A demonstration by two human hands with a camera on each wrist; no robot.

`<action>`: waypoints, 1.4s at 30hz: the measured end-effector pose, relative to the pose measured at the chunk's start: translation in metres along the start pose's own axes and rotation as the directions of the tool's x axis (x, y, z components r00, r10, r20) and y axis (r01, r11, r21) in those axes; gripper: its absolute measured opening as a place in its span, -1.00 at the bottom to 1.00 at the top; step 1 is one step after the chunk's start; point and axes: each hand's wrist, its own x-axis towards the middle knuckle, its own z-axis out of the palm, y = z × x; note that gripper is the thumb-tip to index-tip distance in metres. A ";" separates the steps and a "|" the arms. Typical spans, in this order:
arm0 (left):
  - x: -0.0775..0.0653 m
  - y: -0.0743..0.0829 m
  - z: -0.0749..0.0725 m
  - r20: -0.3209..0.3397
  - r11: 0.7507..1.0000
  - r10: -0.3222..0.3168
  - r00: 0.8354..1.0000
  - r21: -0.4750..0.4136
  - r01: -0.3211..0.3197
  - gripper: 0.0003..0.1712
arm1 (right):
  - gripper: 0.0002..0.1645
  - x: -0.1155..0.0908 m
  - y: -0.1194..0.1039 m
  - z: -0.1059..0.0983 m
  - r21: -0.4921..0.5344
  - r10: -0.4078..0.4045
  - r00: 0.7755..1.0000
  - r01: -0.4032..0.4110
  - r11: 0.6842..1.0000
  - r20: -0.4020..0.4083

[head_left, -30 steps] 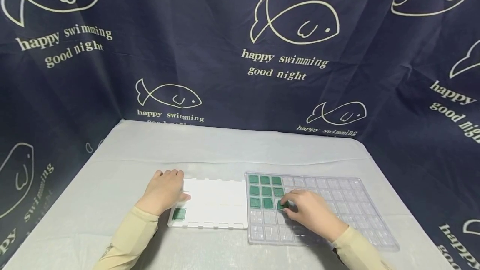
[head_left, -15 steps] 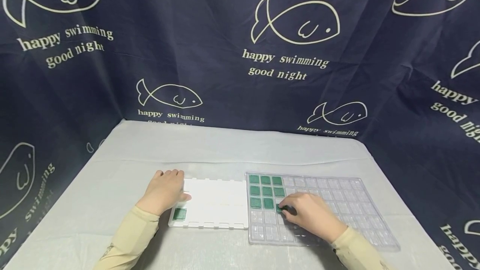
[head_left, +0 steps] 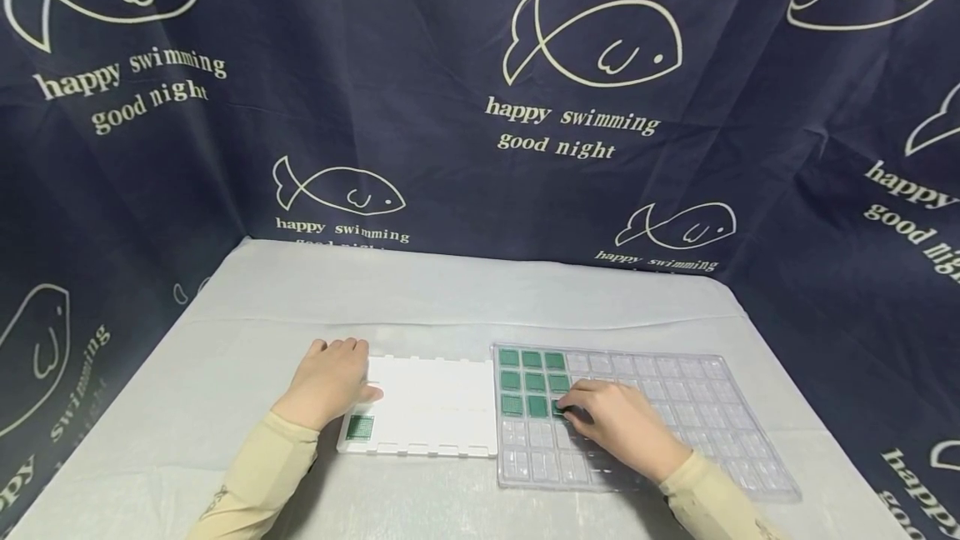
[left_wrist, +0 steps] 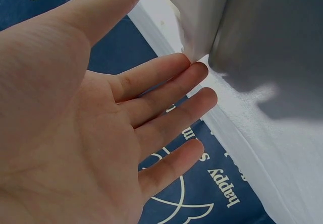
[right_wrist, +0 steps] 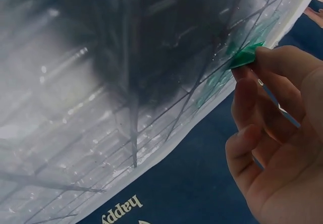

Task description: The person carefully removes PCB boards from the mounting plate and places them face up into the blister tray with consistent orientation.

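Observation:
My right hand (head_left: 622, 427) pinches a small green square chip (right_wrist: 246, 57) between thumb and fingers, at the third column of a clear plastic compartment tray (head_left: 540, 467). In the right wrist view the chip looks tilted and is partly covered by the fingertips. Several other green chips (head_left: 533, 382) sit in the tray's upper left compartments. My left hand (head_left: 330, 382) rests at the left edge of a flat white tray (head_left: 431, 398), thumb on its top face, fingers fairly straight against its edge in the left wrist view. One patterned green chip (head_left: 361, 427) lies in the white tray's near left corner.
Both trays lie side by side on a white cloth-covered table (head_left: 420, 290), nearly touching. Further compartments (head_left: 697, 394) of the clear tray extend right, beyond and beneath the right hand. A dark blue curtain (head_left: 450, 90) printed with fish surrounds the table.
The right hand shifts slightly about the same compartment, with the chip still pinched and less of it showing now. My left hand keeps its place on the white tray.

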 end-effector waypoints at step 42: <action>0.000 -0.001 0.001 0.003 1.000 0.003 1.000 -0.003 -0.003 -0.35 | -0.77 -0.004 -0.012 0.005 -0.022 0.028 0.998 -0.029 0.999 -0.062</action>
